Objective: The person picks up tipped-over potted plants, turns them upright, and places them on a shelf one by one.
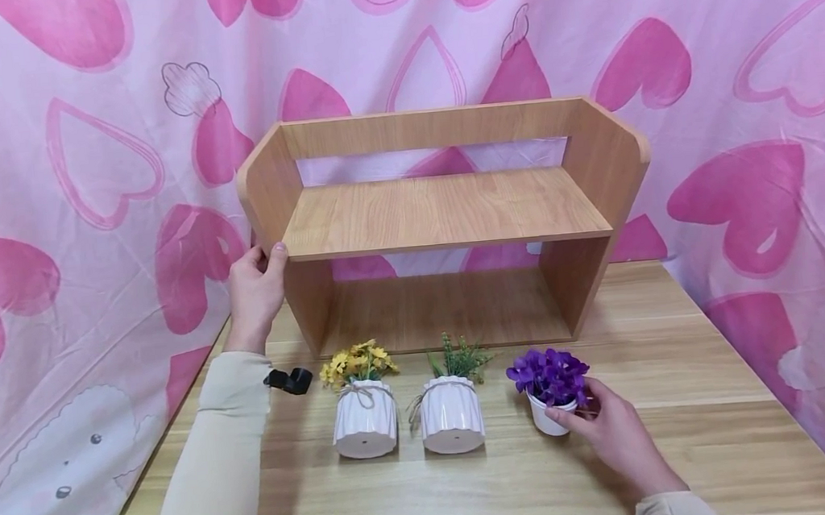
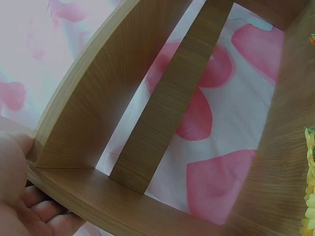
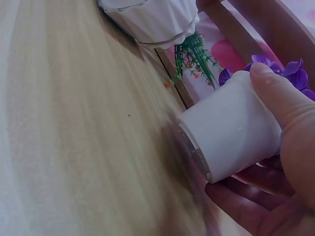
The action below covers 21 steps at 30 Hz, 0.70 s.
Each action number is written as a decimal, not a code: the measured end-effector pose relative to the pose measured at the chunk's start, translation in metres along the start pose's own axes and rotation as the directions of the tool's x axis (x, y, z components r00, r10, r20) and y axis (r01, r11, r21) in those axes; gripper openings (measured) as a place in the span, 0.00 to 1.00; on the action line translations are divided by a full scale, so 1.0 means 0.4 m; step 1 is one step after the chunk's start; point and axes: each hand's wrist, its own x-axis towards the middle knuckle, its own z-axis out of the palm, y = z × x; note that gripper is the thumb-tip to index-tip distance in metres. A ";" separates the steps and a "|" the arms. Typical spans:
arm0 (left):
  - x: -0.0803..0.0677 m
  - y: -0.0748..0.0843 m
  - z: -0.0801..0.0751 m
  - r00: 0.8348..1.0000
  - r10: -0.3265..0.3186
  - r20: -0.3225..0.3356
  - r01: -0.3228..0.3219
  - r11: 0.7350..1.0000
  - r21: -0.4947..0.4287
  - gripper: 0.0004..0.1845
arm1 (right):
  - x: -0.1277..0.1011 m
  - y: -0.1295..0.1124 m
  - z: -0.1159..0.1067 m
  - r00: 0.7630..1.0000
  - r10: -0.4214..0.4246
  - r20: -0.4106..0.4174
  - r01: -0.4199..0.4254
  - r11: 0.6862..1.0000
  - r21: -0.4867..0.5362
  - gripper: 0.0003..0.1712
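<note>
Two-handed, gripping a wood-grained shelf (image 1: 445, 210) left of centre with left fingers (image 1: 250, 269); lower right, pinching a smooth, tapered white pot (image 3: 231, 130) of purple flowers (image 1: 549, 374) with right fingers (image 1: 608, 404).

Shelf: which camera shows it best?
Head view: nearly the whole shelf is visible, both levels showing; the left hand covers a bit of one side. Left wrist: a close-up of part of it, cut off by the picture's edges. Right wrist: just a cropped piece at upper right, beyond the purple flowers.
</note>
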 end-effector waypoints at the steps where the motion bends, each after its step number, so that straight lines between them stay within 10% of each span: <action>1: 0.000 0.000 0.000 1.000 0.000 0.004 0.000 1.000 -0.006 0.28 | -0.002 0.003 0.002 1.000 -0.003 -0.004 0.004 1.000 0.006 0.48; 21: 0.000 -0.005 -0.001 0.999 -0.023 0.031 0.025 0.998 -0.056 0.32 | -0.030 0.040 0.024 0.996 -0.077 -0.037 0.080 0.993 0.087 0.44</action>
